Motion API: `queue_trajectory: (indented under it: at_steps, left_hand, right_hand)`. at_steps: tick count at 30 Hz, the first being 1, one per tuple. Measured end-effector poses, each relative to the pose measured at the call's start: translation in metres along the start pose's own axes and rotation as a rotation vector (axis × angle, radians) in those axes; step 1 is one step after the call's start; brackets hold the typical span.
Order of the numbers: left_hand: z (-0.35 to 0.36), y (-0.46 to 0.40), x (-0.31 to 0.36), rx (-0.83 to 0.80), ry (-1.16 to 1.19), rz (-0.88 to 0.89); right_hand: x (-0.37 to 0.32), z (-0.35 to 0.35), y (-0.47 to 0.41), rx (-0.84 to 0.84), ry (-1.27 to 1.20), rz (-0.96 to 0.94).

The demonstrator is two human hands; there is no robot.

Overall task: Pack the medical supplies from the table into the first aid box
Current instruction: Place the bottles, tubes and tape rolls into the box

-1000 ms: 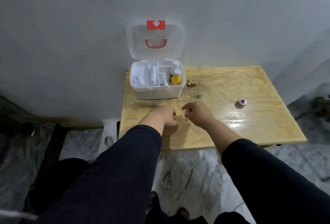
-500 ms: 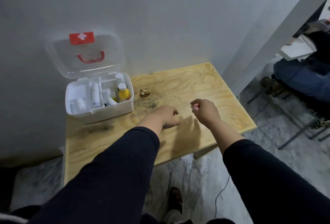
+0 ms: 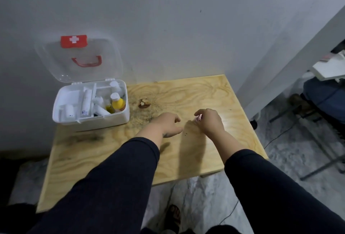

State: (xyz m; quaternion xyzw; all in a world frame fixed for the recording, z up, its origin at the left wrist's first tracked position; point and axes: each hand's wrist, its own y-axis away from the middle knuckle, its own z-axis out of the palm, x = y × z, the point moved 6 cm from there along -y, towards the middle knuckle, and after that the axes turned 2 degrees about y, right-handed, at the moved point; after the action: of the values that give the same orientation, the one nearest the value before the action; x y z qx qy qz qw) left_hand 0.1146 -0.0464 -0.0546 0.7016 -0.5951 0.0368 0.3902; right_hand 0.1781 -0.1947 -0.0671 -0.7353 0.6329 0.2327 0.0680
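The white first aid box [image 3: 89, 121] stands at the back left of the wooden table [image 3: 196, 93], its clear lid up against the wall. Inside are a yellow bottle [image 3: 118, 103], a white tube [image 3: 86, 103] and other white items. My right hand [image 3: 211, 121] hovers over the middle of the table and pinches a small pink-and-white tape roll [image 3: 199, 118] at its fingertips. My left hand [image 3: 168, 125] is beside it, a little to the left, with fingers loosely curled, thumb apart, and nothing in it.
A brown mark [image 3: 144, 103] sits on the table just right of the box. A white post [image 3: 291, 62] rises off the table's right edge. Beyond it are a seated person's blue clothing [image 3: 324, 95] and metal chair legs [image 3: 317, 166]. A marble floor lies below.
The view has swung right, so the box now sits at the left. The small roll no longer lies on the table's right side. My right hand now has it at its fingertips.
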Motion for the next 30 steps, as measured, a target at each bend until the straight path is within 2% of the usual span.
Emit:
queue_trajectory:
  at_steps: [5, 9, 14, 20, 24, 30]
  left_hand:
    - [-0.035, 0.016, 0.004, 0.111, 0.029, -0.019]
    - [-0.073, 0.04, -0.012, 0.228, 0.072, -0.072]
    - [-0.117, 0.084, -0.053, 0.374, 0.07, -0.147]
    - [-0.149, 0.128, -0.115, 0.455, 0.123, -0.259]
    - [-0.169, 0.145, -0.167, 0.53, 0.074, -0.293]
    - [-0.173, 0.142, -0.238, 0.51, 0.06, -0.356]
  right_hand:
    - [-0.045, -0.031, -0.004, 0.016, -0.195, -0.092]
    - [-0.107, -0.05, -0.005, 0.02, -0.254, -0.251]
    - [-0.188, -0.048, 0.004, 0.004, -0.222, -0.436]
    - [-0.267, -0.022, 0.021, -0.083, -0.119, -0.554]
    - [-0.319, 0.002, 0.031, -0.117, -0.057, -0.601]
    - [-0.371, 0.053, 0.032, -0.151, 0.016, -0.613]
